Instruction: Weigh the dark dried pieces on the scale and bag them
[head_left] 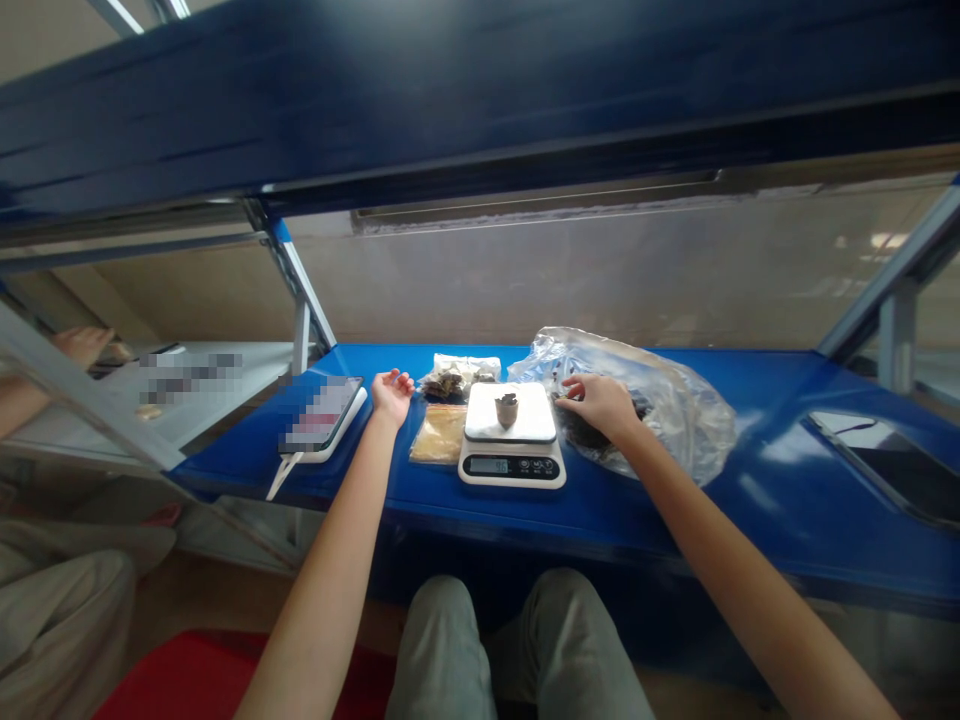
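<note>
A white digital scale stands on the blue shelf with a small dark lump on its platform. My right hand rests at the mouth of a large clear plastic bag of dark material, fingers curled on the dark contents. My left hand lies palm up on the shelf left of the scale, fingers loosely curled and holding nothing. It is next to a small clear packet of dark pieces. A flat packet of tan material lies beside the scale.
A white device with a cable lies at the shelf's left end. A dark tablet lies at the right. A blue beam runs overhead. Another person's hand and trousers show at far left.
</note>
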